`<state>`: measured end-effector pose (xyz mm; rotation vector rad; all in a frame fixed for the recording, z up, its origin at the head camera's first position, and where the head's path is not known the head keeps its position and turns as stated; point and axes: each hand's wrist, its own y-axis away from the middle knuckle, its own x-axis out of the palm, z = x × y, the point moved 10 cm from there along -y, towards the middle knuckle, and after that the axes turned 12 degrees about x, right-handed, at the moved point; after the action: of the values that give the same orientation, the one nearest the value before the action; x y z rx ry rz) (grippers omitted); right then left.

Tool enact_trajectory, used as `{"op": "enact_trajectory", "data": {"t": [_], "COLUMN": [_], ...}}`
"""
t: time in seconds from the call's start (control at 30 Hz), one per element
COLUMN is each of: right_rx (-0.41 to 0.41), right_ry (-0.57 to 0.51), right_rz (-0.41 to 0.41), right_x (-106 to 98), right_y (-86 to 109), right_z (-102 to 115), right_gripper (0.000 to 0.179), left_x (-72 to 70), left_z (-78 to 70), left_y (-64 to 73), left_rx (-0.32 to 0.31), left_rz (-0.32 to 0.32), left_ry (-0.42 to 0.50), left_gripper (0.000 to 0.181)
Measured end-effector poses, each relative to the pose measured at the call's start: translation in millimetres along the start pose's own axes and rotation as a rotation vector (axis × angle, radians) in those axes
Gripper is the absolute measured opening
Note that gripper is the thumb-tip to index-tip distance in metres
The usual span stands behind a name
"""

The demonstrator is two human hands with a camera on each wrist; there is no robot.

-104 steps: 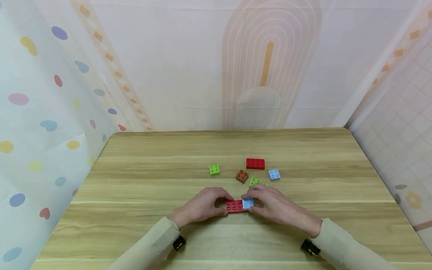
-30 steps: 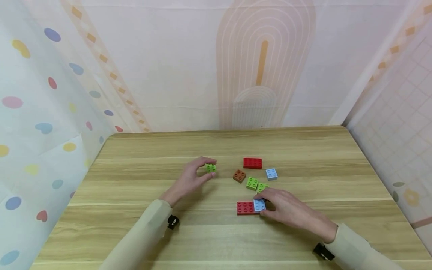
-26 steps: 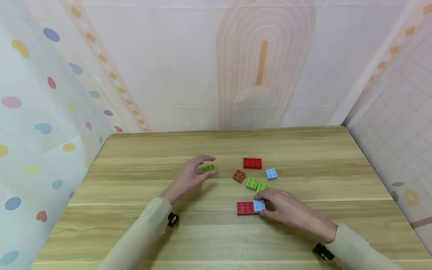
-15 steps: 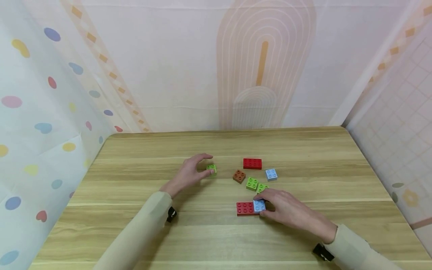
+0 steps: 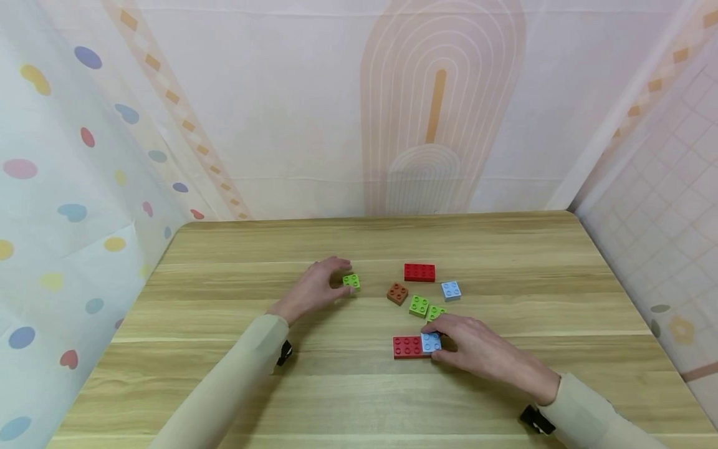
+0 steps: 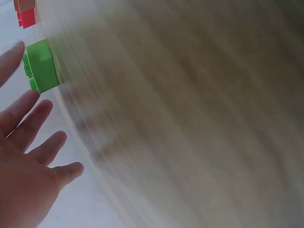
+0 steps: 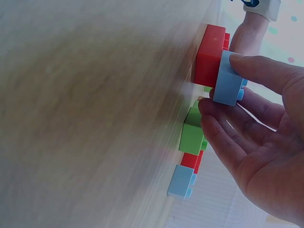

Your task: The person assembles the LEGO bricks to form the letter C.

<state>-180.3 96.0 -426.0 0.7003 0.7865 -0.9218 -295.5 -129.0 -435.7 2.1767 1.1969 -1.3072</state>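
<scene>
1. Loosely spread, fingers and thumb of my left hand [image 5: 314,289] straddle the lone green brick [image 5: 351,282] on the table [image 5: 348,399]; I'd close both sides evenly
2. My right hand [image 5: 473,347] pinches the blue brick [image 5: 430,342] atop the red brick [image 5: 406,347]; I'd hold both steady

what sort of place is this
Probably an indoor play corner or a small filming booth: there's a wooden table with toy bricks on it, a dotted sheet to the left and an arch-patterned sheet behind.
</scene>
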Motion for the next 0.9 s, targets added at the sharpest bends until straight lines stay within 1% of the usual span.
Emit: {"op": "enact_trajectory", "data": {"t": [0.13, 0.27, 0.47, 0.57, 0.63, 0.9], "right_rx": [0.003, 0.001, 0.0, -0.005, -0.005, 0.001], "right_ry": [-0.004, -0.007, -0.009, -0.008, -0.008, -0.008], "right_rz": [-0.002, -0.001, 0.0, -0.003, -0.004, -0.002], "right_x": [0.0, -0.2, -0.3, -0.3, -0.3, -0.1], "right_y": [0.1, 0.1, -0.3, -0.3, -0.4, -0.2], "right_z": [-0.2, -0.1, -0.5, -0.2, -0.1, 0.0], "right_gripper": [0.036, 0.036, 0.036, 0.036, 0.036, 0.036], "left_x": [1.8, 2.4, 1.1, -0.1, -1.2, -1.7], "left_z": [-0.5, -1.1, -7.1, -13.2, -19.1, -45.2], "left_y": [-1.4, -1.0, 2.2, 3.1, 4.2, 10.1], "left_rx": [0.006, 0.003, -0.018, -0.018, -0.006, 0.074], "left_rz": [0.014, 0.02, 0.0, -0.014, -0.024, -0.058], "left_ry": [-0.031, -0.039, 0.015, 0.031, 0.034, 0.087], "left_gripper": [0.046, 0.041, 0.043, 0.044, 0.043, 0.039]}}
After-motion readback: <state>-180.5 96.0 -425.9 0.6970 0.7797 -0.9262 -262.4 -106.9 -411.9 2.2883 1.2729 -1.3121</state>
